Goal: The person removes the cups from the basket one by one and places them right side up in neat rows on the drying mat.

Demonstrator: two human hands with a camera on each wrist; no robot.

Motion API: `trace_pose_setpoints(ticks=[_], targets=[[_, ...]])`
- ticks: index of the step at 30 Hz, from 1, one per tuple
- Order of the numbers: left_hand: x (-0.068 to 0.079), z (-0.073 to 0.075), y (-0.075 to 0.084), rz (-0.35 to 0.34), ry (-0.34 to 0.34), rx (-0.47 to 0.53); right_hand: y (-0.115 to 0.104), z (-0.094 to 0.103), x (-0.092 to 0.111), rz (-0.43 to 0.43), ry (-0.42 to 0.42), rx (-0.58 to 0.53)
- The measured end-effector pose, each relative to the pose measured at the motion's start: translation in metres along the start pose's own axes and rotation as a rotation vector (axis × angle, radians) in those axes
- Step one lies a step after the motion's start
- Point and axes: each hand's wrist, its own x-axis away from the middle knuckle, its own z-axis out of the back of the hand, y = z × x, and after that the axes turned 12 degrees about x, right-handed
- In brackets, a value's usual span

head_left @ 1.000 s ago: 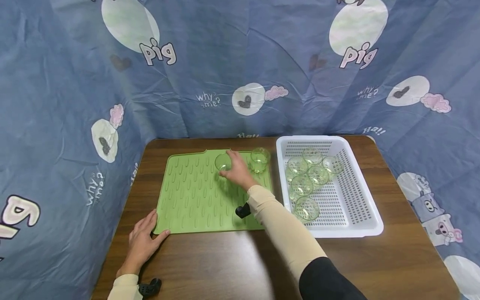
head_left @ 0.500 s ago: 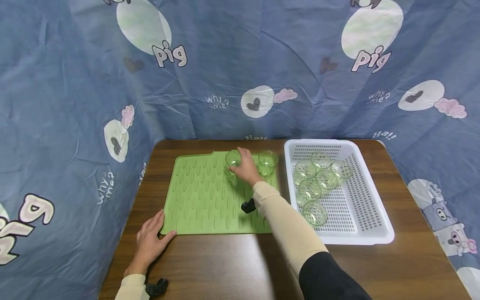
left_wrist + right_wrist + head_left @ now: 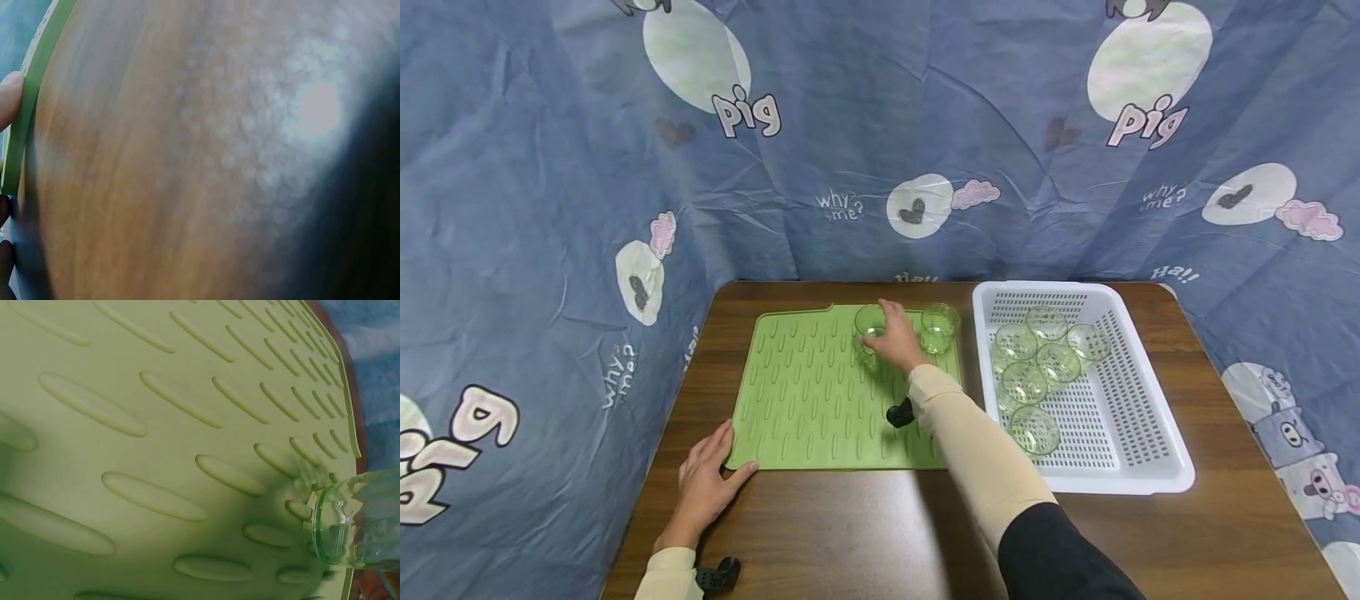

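Observation:
My right hand (image 3: 897,337) grips a clear, green-tinted drinking glass (image 3: 869,320) upright near the back edge of a green ridged drying mat (image 3: 805,392). In the right wrist view, the base end of this glass (image 3: 337,522) is at the ridges, with part of a finger (image 3: 375,587) beside it. A second such glass (image 3: 939,325) stands at the mat's back right corner. My left hand (image 3: 706,487) rests at the front left corner, its fingers along the left edge and thumb on the front edge. The left wrist view catches the thumb (image 3: 9,99) against the mat's rim (image 3: 39,87).
A white perforated plastic basket (image 3: 1150,417) sits right of the mat. Several matching glasses (image 3: 1025,382) stand in its left half. Brown wooden tabletop (image 3: 835,533) extends in front of the mat. A blue printed cloth (image 3: 850,125) hangs behind and at both sides.
The whole head view has shifted, so everything appears further right and slightly lower. Relative to the mat, both hands and the gripped glass have hardly moved.

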Motion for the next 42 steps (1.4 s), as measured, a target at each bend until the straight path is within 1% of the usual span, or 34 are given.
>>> trace_pose_setpoints(ticks=[8, 15, 18, 21, 23, 26, 28, 30, 31, 33, 35, 38, 42], targets=[[-0.001, -0.002, 0.000, -0.029, 0.021, -0.007, -0.001, 0.003, 0.003, 0.015, -0.016, 0.018], [-0.002, -0.003, -0.001, -0.007, 0.011, -0.011, 0.001, 0.002, 0.003, 0.033, -0.023, 0.049], [-0.003, -0.004, 0.000, -0.011, 0.007, -0.006, 0.001, 0.005, 0.004, 0.039, -0.019, 0.057], [-0.003, -0.004, -0.001, -0.009, 0.003, 0.000, -0.004, 0.009, 0.006, 0.064, -0.010, 0.072], [-0.002, -0.003, -0.002, -0.001, -0.006, -0.001, -0.010, 0.013, 0.007, 0.100, -0.004, 0.098], [-0.001, -0.002, -0.003, 0.008, -0.014, -0.009, -0.022, 0.019, 0.010, 0.183, 0.039, 0.172], [-0.001, -0.001, -0.003, 0.008, -0.019, -0.015, -0.030, 0.025, 0.012, 0.244, 0.097, 0.248], [-0.002, -0.001, -0.003, 0.006, -0.020, -0.017, -0.036, 0.030, 0.016, 0.284, 0.167, 0.319], [-0.002, -0.001, -0.003, 0.005, -0.020, -0.020, -0.039, 0.034, 0.018, 0.297, 0.197, 0.346], [-0.002, -0.001, -0.002, 0.005, -0.024, -0.021, -0.045, 0.043, 0.023, 0.306, 0.228, 0.372], [-0.002, 0.000, -0.001, 0.004, -0.024, -0.020, -0.048, 0.052, 0.029, 0.321, 0.238, 0.356], [-0.001, 0.000, -0.001, 0.001, -0.026, -0.020, -0.049, 0.069, 0.042, 0.346, 0.231, 0.303], [-0.002, -0.001, -0.003, -0.002, -0.034, -0.028, -0.039, 0.096, 0.064, 0.372, 0.220, 0.257]])
